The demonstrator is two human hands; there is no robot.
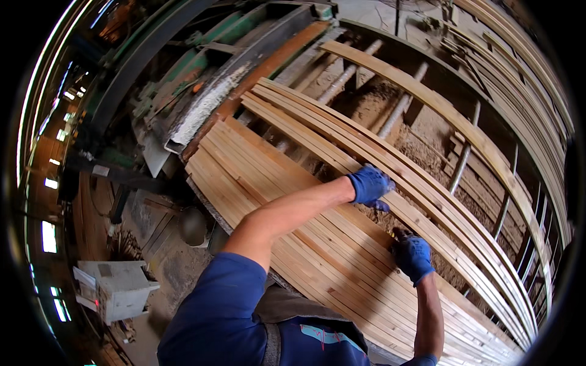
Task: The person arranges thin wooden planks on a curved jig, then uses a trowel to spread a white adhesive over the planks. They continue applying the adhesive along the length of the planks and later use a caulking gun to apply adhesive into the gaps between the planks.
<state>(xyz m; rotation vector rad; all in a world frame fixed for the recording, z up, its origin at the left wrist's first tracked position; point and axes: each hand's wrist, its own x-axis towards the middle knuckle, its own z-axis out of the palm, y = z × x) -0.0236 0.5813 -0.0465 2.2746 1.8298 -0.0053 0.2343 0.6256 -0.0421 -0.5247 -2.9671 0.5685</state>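
Note:
My left hand (370, 185), in a blue work glove, curls over a long pale wooden strip (329, 154), the nearest of a loose bundle lying across metal rollers. Its thumb shows on the near side of that strip. Lower and to the right, my right hand (412, 258), gloved alike, reaches over the far edge of a wide layer of wooden strips (323, 244) laid side by side. Its bent fingertips look dark and partly hidden in the gap between layer and bundle, so their hold is unclear.
A single curved-looking board (421, 82) lies farther back over the rollers (395, 116), with sawdust beneath. A dusty metal beam (213, 104) bounds the frame at the upper left. More lumber (506, 73) is piled at right. A grey box (116, 290) and a bucket (194, 227) stand lower left.

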